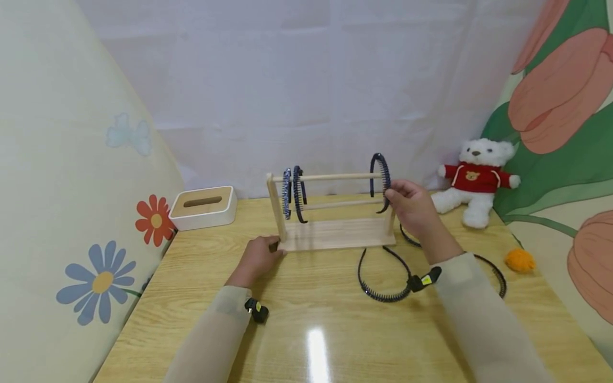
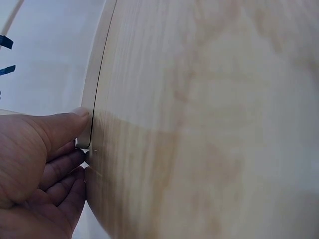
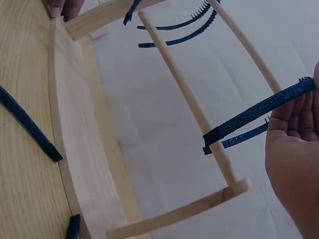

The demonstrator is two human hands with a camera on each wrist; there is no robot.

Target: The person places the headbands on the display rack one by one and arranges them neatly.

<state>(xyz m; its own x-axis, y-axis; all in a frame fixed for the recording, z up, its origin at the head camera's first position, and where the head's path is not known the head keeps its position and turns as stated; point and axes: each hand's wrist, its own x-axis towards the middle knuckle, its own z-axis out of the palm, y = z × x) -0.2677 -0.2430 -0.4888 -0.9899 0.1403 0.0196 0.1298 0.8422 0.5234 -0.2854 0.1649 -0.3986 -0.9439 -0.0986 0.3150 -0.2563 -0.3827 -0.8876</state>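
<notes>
A wooden rack [image 1: 335, 235] with two horizontal rods stands on the table. My left hand [image 1: 258, 258] holds the left front corner of its base; in the left wrist view the thumb [image 2: 67, 127] lies on the base edge. At the rack's right end my right hand [image 1: 413, 208] pinches a dark toothed headband [image 1: 386, 171], which hangs around the rods. In the right wrist view the fingers are partly hidden by that headband [image 3: 259, 110]. Toward the left end of the rods hang a glittery blue headband [image 1: 287, 194] and a dark headband [image 1: 297, 192].
A loose dark headband [image 1: 387, 299] lies before the rack. Another headband [image 1: 499, 274] is partly hidden beneath my right sleeve. An orange fluffy ball [image 1: 520, 260] and a white teddy bear [image 1: 479, 178] are at the right. A tissue box [image 1: 215, 217] sits at the back left.
</notes>
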